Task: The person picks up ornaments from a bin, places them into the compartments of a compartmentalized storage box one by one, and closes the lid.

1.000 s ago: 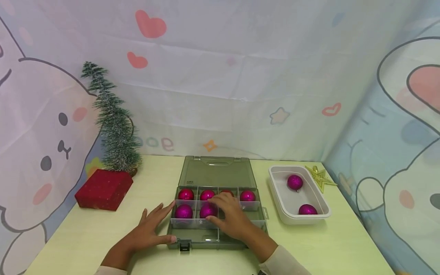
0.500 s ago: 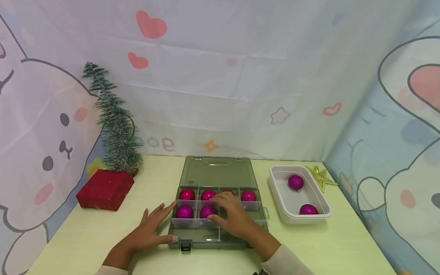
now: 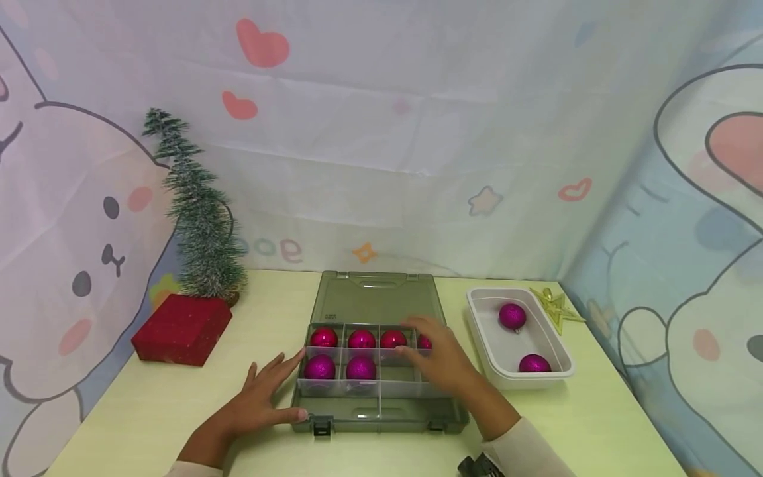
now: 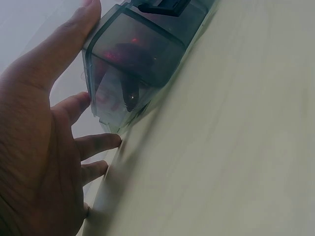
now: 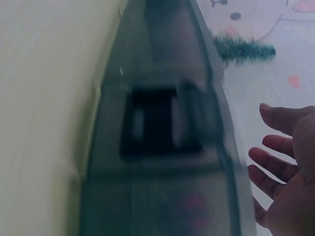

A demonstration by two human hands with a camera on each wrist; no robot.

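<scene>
A grey-green translucent divided box (image 3: 377,301) lies with its lid laid back. Its back row holds shiny pinkish-red baubles (image 3: 361,339), the rightmost partly covered by my right hand (image 3: 446,361). In the row in front, two glittery purple baubles (image 3: 320,366) fill the left compartments. My right hand hovers over the right side of the box, fingers spread and loosely bent, with nothing visible between them. Against the box's left end rests my left hand (image 3: 256,401), fingers extended; the left wrist view shows its fingertips and thumb touching the wall.
Right of the box, a white plastic tub (image 3: 490,358) contains two purple glitter baubles (image 3: 512,317). A gold star (image 3: 553,307) lies beside it. At left, a small artificial tree (image 3: 205,225) stands behind a red box (image 3: 181,329). A patterned cloth hangs behind the table.
My right hand has moved right and lifted from over the second purple bauble, uncovering it and a red bauble in the back row. The left hand stays put.
</scene>
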